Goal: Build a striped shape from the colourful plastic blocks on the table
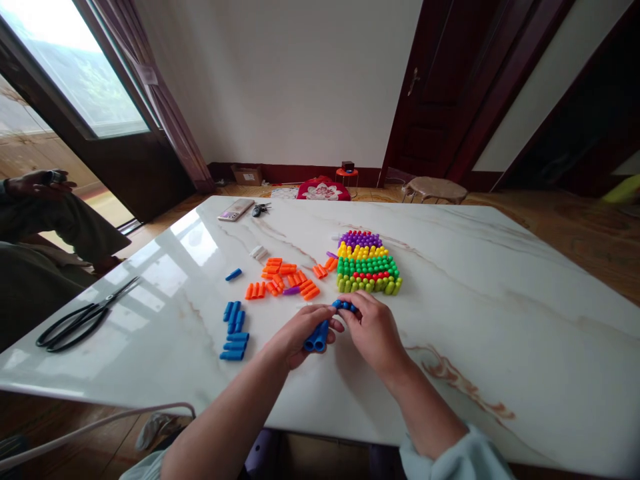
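Several blue tube-shaped plastic caps (316, 341) sit in my left hand (305, 330), whose fingers wrap round them; two hollow ends face me. My right hand (369, 323) is closed on more blue caps (345, 305) with rounded tips, right by the left fingertips. Just beyond my hands stands a block of upright caps in coloured rows, with light green caps (370, 285) nearest, then red, green, yellow and purple. To the left lie loose orange caps (287, 270) with a purple cap (291, 291) among them. Loose blue caps (235, 337) lie nearer me.
Black-handled scissors (83, 323) lie at the table's left. A phone (236, 209) and keys (260, 209) are by the far edge, with a small white item (259, 252) closer in. Another person's hand (43, 181) shows at far left, beyond the marble-patterned table (500, 287).
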Demonstrator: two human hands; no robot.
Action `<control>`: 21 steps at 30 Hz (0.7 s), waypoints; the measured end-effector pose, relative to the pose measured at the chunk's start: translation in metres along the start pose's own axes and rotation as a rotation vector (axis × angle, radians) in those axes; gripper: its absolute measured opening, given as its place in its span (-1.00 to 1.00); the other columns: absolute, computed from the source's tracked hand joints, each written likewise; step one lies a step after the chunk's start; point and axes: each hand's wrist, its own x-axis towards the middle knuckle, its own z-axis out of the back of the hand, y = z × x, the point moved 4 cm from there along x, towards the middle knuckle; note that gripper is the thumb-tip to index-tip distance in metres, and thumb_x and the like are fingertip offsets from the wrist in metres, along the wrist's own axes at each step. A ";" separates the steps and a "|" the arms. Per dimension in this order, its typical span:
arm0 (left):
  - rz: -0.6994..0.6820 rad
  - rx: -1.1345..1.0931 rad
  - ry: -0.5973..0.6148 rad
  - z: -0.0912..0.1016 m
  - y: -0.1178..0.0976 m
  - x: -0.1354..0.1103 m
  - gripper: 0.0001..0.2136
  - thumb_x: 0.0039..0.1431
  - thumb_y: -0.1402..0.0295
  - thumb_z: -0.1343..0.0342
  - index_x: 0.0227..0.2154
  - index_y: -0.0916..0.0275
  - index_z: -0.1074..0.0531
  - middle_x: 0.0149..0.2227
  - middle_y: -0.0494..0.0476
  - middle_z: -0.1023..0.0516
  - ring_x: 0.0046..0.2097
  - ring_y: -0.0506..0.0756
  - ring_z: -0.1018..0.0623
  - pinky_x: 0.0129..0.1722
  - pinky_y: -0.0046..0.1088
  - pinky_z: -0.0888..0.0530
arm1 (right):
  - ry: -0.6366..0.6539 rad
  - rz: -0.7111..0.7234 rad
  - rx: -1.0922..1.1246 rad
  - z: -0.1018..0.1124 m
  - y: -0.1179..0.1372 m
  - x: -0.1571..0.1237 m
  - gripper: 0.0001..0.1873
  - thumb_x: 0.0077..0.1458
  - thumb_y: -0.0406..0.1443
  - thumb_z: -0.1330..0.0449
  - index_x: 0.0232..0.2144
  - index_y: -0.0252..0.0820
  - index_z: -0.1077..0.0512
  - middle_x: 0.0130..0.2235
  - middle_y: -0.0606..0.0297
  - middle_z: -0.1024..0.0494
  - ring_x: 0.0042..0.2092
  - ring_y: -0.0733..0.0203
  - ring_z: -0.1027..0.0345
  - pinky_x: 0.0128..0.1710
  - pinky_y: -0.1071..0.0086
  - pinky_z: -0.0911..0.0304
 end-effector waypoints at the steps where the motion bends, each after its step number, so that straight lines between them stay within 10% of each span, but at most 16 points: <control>1: -0.008 0.008 0.003 -0.002 0.001 0.000 -0.83 0.09 0.29 -0.15 -0.35 0.30 -0.38 -0.41 0.07 -0.48 -0.56 -0.10 -0.41 -0.67 -0.65 -0.23 | 0.013 0.001 -0.024 0.000 0.002 0.000 -0.80 0.07 -0.46 -0.16 -0.26 -0.15 -0.49 -0.28 0.24 -0.52 -0.24 0.19 -0.42 -0.21 0.39 -0.28; 21: -0.039 0.029 0.005 -0.007 0.006 0.002 -0.88 0.15 0.33 -0.07 -0.33 0.29 -0.36 -0.44 0.03 -0.43 -0.56 -0.09 -0.42 -0.67 -0.66 -0.23 | 0.122 -0.034 -0.123 -0.002 0.007 -0.001 -0.71 0.08 -0.49 -0.08 -0.21 -0.12 -0.48 -0.22 0.27 -0.52 -0.16 0.21 -0.43 -0.12 0.42 -0.23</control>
